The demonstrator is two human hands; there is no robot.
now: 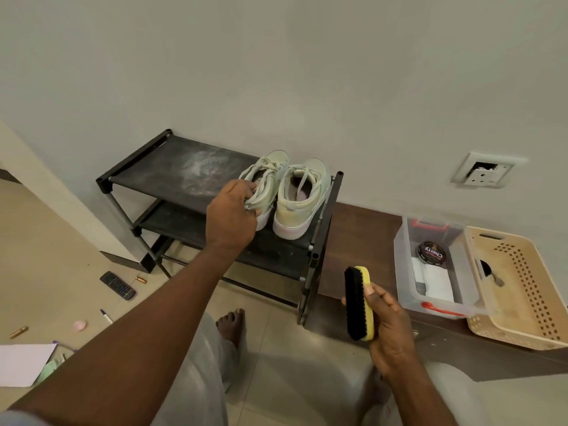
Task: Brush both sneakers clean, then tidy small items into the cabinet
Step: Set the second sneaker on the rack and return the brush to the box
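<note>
Right hand (pixel 388 330) nearest, fingers wrapped round brush (pixel 359 303), bristles facing left. Clear tub (pixel 430 272) just right of it, polish tin (pixel 431 253) inside; tan basket (pixel 519 290) beyond tub. Left hand (pixel 231 217) farther out, fingers curled over heel and laces of left sneaker (pixel 264 182), seemingly gripping, though fingertips partly hidden. Right sneaker (pixel 302 201) beside it, just right of hand. Both sit on top shelf of black rack (pixel 172 167), dusty patch left of hand. Remote (pixel 117 285), pen (pixel 106 316) on floor, well left of forearm.
</note>
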